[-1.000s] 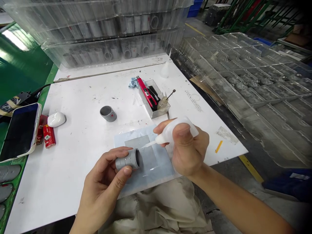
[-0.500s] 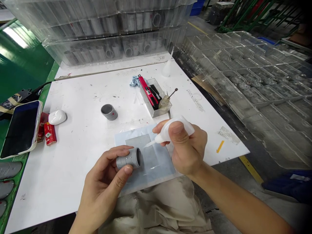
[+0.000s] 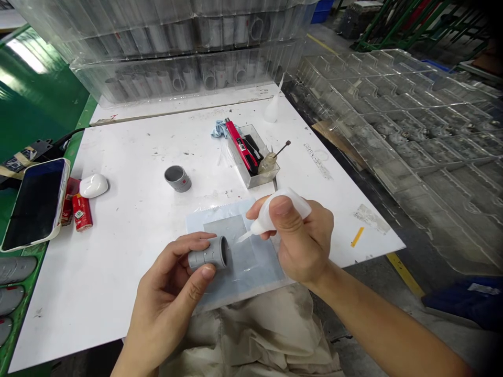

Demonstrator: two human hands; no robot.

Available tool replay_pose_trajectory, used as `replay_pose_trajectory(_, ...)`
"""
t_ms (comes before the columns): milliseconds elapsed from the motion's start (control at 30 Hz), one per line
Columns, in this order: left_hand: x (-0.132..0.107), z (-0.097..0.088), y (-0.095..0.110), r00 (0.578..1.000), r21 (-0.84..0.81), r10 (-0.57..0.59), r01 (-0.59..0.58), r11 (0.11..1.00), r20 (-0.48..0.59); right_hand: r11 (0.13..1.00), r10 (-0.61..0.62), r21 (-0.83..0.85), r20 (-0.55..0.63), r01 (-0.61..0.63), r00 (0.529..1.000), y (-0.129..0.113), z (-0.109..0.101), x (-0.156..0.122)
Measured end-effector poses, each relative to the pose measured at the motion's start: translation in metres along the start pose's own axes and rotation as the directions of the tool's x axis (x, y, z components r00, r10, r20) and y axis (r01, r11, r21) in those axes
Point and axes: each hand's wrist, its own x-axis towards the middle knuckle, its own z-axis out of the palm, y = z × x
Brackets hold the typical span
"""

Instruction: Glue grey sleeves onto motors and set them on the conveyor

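Between the thumb and fingers of my left hand (image 3: 168,293) is a short grey tube (image 3: 206,255), lying on its side with its open end facing right. My right hand (image 3: 302,235) is closed round a white squeeze bottle (image 3: 281,209), thumb on top. The bottle's thin clear nozzle points down and left, a small gap away from the tube. Both are held over a light blue sheet (image 3: 255,277) with a grey rectangle on it. A second grey tube (image 3: 178,179) stands on the white table beyond my left hand.
A clear box (image 3: 263,180) holds a red cutter (image 3: 240,145) and small tools. Another white bottle (image 3: 272,109) stands behind it. At left lie a phone (image 3: 35,204), a white earbud case (image 3: 93,186) and red packs (image 3: 82,212). Clear trays (image 3: 137,84) of grey tubes rise at the back.
The nozzle tip has shifted slightly down and to the right, with the bottle tilted a little more. My left hand and the tube stay nearly still. The camera view has shifted slightly.
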Motion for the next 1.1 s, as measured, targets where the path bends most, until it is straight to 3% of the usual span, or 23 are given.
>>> replay_pose_trajectory(333, 0.0000, -0.0004, -0.0004, 1.000, 0.008, 0.025, -0.025, 1.000, -0.001, 0.997, 0.072, 0.032, 0.060, -0.074, 0.996, -0.0035, -0.0018, -0.0004)
replay_pose_trajectory(467, 0.0003, 0.0005, -0.0009, 0.997, 0.028, 0.067, -0.066, 0.997, -0.024, 0.989, 0.083, 0.124, 0.016, -0.084, 0.996, -0.0025, -0.0032, -0.0017)
replay_pose_trajectory(600, 0.0007, 0.0020, 0.0012, 0.999, 0.028, -0.015, 0.016, 0.999, -0.045, 0.979, 0.052, 0.201, -0.050, -0.041, 0.997, 0.0001, -0.0037, -0.0019)
replay_pose_trajectory(800, -0.0009, -0.0003, 0.0042, 0.990, 0.067, -0.124, 0.129, 0.989, -0.066, 0.987, 0.025, 0.161, -0.073, -0.013, 0.997, -0.0002, -0.0009, -0.0021)
replay_pose_trajectory(1100, -0.0030, 0.0000, 0.0018, 0.993, 0.025, -0.116, 0.117, 0.993, -0.028, 0.994, 0.049, 0.107, -0.102, -0.038, 0.994, -0.0025, 0.0014, -0.0018)
